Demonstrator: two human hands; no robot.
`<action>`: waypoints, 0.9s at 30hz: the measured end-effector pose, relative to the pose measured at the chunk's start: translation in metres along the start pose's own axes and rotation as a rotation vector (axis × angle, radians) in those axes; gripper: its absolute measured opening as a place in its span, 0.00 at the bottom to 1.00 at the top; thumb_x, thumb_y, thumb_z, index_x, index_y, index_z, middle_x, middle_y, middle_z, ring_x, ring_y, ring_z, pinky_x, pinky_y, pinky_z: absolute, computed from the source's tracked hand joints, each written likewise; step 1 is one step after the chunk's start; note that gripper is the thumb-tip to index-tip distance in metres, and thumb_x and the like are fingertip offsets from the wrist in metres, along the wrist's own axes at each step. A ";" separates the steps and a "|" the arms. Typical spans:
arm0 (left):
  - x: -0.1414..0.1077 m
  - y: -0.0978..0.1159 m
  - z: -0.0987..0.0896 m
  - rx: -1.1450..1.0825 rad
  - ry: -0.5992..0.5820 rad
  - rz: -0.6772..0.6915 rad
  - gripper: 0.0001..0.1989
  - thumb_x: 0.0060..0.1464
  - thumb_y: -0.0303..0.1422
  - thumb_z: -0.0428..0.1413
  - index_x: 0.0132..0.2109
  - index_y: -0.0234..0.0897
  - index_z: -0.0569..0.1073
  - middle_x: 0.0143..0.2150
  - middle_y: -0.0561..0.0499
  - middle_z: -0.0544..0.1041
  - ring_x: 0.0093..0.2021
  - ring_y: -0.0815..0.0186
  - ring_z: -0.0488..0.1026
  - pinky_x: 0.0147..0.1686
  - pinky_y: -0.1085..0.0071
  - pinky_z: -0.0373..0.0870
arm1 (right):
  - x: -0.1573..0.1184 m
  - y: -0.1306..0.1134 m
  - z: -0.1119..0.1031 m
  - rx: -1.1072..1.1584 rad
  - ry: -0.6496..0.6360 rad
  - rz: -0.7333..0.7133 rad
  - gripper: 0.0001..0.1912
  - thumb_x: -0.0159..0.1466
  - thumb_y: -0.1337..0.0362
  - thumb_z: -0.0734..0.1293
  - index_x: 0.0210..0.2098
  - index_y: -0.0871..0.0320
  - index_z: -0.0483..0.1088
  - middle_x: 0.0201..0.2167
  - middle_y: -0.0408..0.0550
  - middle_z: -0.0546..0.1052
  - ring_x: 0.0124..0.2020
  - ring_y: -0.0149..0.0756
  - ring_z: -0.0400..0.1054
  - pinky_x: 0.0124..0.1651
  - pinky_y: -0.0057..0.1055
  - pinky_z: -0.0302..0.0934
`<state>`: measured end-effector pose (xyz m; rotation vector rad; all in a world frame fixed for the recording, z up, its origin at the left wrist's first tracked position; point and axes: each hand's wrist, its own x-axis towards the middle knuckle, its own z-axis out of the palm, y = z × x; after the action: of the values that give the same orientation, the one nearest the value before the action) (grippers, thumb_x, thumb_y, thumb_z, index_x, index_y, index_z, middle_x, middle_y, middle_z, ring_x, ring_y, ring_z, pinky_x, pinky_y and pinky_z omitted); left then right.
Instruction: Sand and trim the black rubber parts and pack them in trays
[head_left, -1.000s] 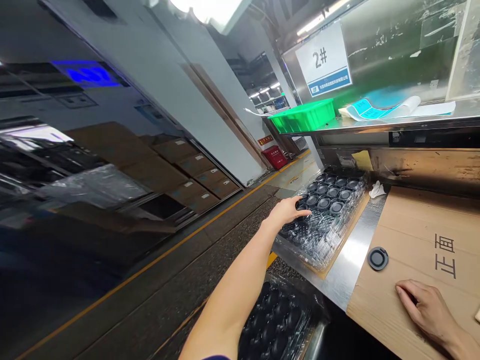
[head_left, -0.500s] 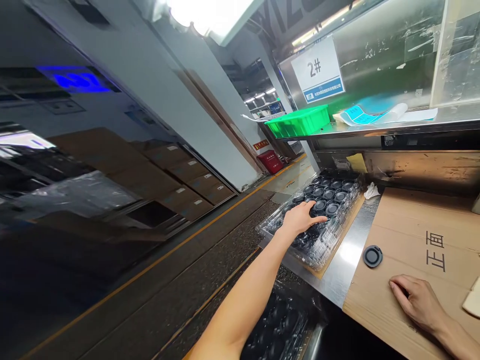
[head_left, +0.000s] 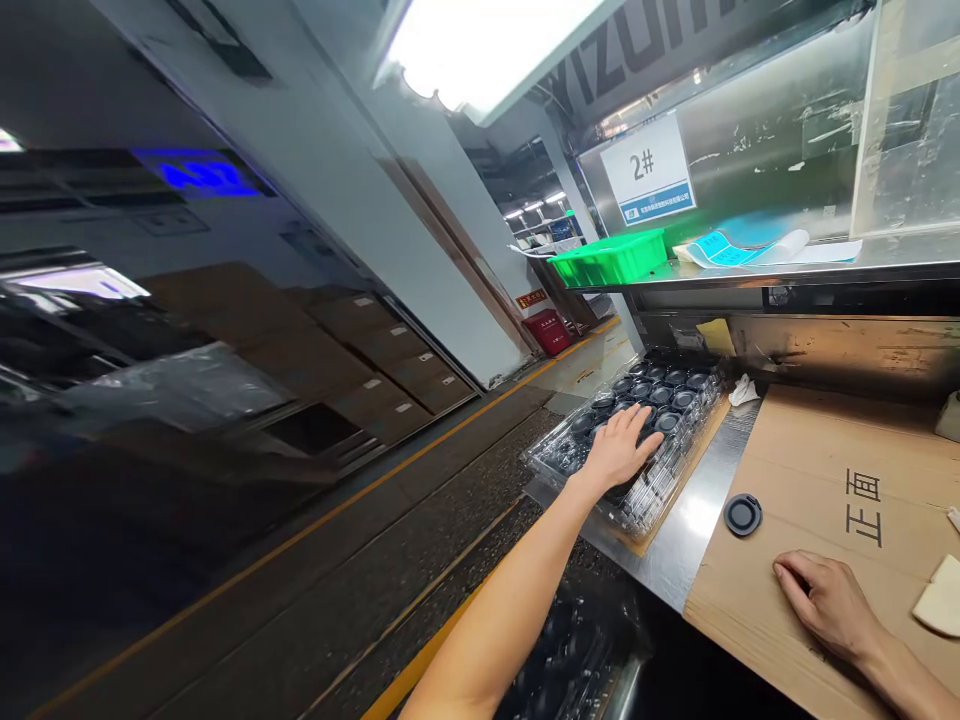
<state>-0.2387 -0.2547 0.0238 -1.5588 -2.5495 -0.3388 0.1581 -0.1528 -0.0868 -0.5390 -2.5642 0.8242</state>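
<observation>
My left hand (head_left: 619, 445) is stretched out over a clear plastic tray (head_left: 656, 500) of round black ringed parts (head_left: 660, 396). Its fingers are spread, and it seems to rest on the parts near the tray's middle; what lies under the palm is hidden. My right hand (head_left: 829, 605) lies on the cardboard sheet (head_left: 795, 450) with fingers loosely curled in and thumb alongside, and nothing shows in it. One loose round black part (head_left: 743, 515) with a small tab lies flat on the cardboard, above and left of my right hand.
A metal shelf above the bench carries a green bin (head_left: 611, 260) and a roll of blue labels (head_left: 739, 248). A crumpled white tissue (head_left: 743, 391) sits beside the tray. Below the bench edge is another bagged tray (head_left: 570, 640). A cream-coloured piece (head_left: 941, 600) lies at right.
My left hand has spread its fingers and flattened over the parts, shifting slightly right in view. My right hand stays on the cardboard. The whole view has shifted a little.
</observation>
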 end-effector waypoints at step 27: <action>0.051 -0.053 -0.020 -1.023 0.123 -0.458 0.12 0.63 0.34 0.52 0.45 0.33 0.77 0.51 0.37 0.81 0.54 0.53 0.79 0.53 0.53 0.76 | -0.004 -0.007 -0.003 0.048 0.001 -0.001 0.16 0.75 0.58 0.57 0.42 0.52 0.76 0.38 0.47 0.82 0.38 0.36 0.78 0.41 0.30 0.69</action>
<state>-0.3090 -0.2396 0.0485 -0.9875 -2.7159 -1.9422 0.1612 -0.1581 -0.0809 -0.5235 -2.5360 0.8825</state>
